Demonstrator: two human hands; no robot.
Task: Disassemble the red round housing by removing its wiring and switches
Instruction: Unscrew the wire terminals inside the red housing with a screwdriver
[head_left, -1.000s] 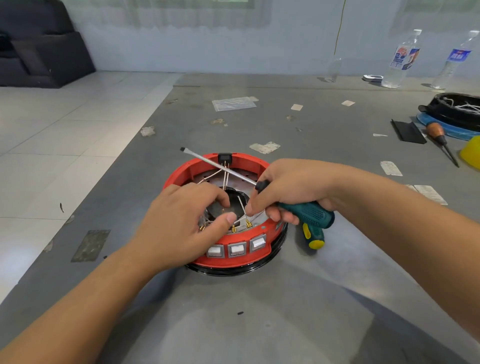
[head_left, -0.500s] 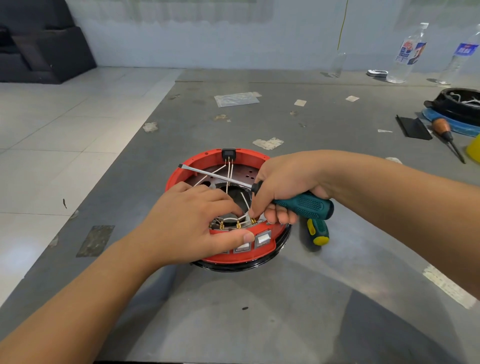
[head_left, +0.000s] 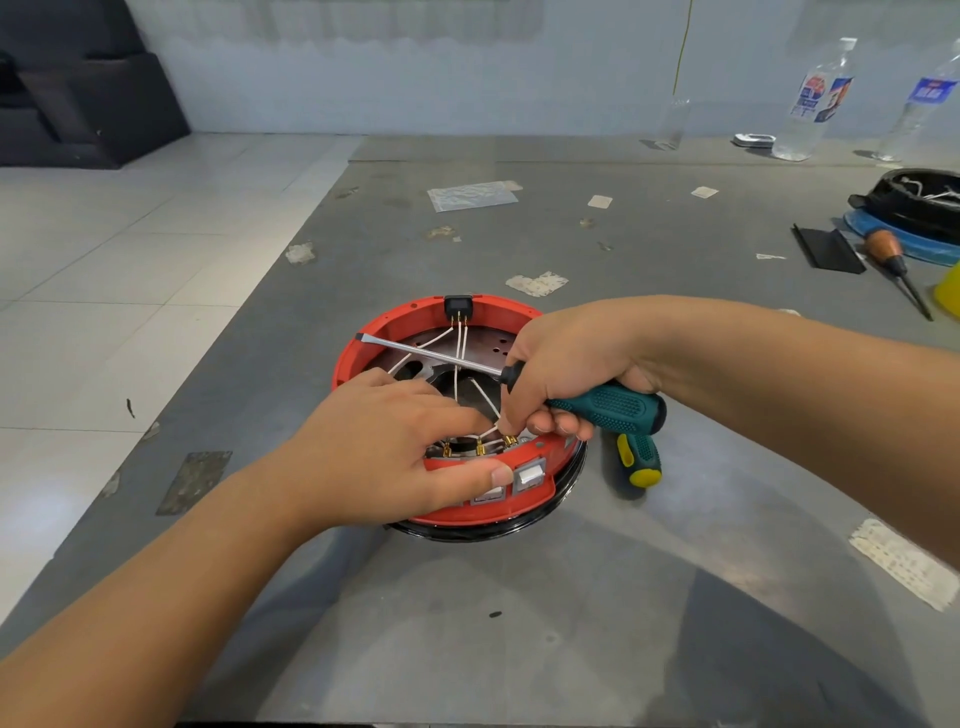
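Note:
The red round housing (head_left: 400, 325) sits on a grey table, on a black ring base. White wires (head_left: 460, 343) run from a black socket (head_left: 458, 304) at its far wall to brass terminals (head_left: 480, 446) behind the grey switches (head_left: 529, 475) on its near wall. My left hand (head_left: 384, 447) grips the near wall, thumb outside over the switches, fingers inside. My right hand (head_left: 566, 364) holds a green-handled flat screwdriver (head_left: 608, 408) in its palm, the shaft pointing left across the housing, while its fingertips pinch a wire at a terminal.
A second small green and yellow screwdriver (head_left: 640, 460) lies just right of the housing. Far right are a black housing on a blue ring (head_left: 919, 200), an orange-handled tool (head_left: 891, 260), a black plate (head_left: 826, 249) and two bottles (head_left: 815, 98). Tape scraps (head_left: 901, 564) dot the table; its left edge drops to tiled floor.
My left thumb has slid down over the outside of the switches. My right fingertips have lowered to the wire at the terminals, and the screwdriver shaft has dropped closer to the housing.

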